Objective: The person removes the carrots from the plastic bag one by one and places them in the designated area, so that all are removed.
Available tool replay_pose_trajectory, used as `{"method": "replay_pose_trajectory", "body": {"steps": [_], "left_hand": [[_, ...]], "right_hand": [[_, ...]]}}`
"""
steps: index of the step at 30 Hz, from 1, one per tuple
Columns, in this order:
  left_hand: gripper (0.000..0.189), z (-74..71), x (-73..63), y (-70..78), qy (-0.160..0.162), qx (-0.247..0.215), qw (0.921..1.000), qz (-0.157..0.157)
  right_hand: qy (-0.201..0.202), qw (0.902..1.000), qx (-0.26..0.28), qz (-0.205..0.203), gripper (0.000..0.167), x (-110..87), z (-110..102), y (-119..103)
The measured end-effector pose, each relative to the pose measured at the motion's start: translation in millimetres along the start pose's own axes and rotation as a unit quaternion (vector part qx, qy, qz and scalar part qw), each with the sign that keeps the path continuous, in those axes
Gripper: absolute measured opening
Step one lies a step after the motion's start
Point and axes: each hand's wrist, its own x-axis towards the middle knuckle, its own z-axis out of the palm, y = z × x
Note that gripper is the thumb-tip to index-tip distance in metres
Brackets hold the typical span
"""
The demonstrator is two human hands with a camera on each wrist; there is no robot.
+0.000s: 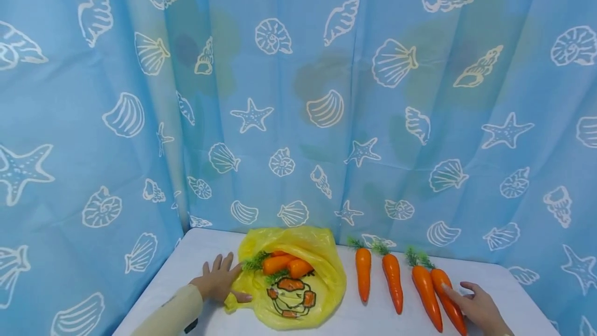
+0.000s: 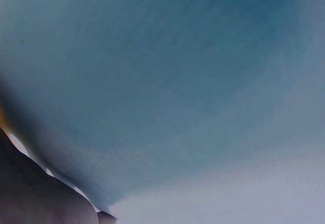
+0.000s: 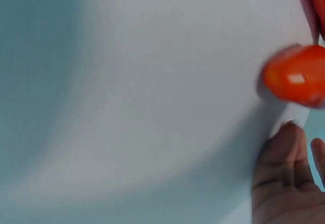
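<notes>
A yellow plastic bag (image 1: 322,310) with a printed cartoon lies on the white table, its mouth showing several orange carrots (image 1: 278,263) with green tops. My left hand (image 1: 219,279) rests at the bag's left edge, fingers spread, thumb against the yellow plastic. Right of the bag, several more carrots lie in a row, tops toward the curtain. My right hand (image 1: 478,307) is beside the rightmost carrot (image 1: 445,289), fingertips touching or just over it. In the right wrist view a carrot's blunt orange end (image 3: 297,76) appears close to the fingers, which are not curled round it.
A blue curtain (image 1: 289,134) with white shell and starfish prints hangs behind and to the left of the white table (image 1: 210,240). One carrot (image 1: 363,274) lies closest to the bag, another (image 1: 393,281) just right of it, then a third (image 1: 425,294).
</notes>
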Motion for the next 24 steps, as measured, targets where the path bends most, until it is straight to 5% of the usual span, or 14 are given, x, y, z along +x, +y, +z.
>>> {"method": "replay_pose_trajectory", "body": {"steps": [10,24], "left_hand": [[0.111,-1.7,-3.2,4.0,-0.006,-0.010,0.9999,-0.004],[0.111,0.3,0.7,1.7,-0.002,-0.009,1.0000,-0.003]], "right_hand": [[0.037,0.9957,-0.055,-0.065,0.129,-0.7,-23,-16],[0.045,0.9855,-0.108,-0.123,0.131,-4.6,-19,-51]]}}
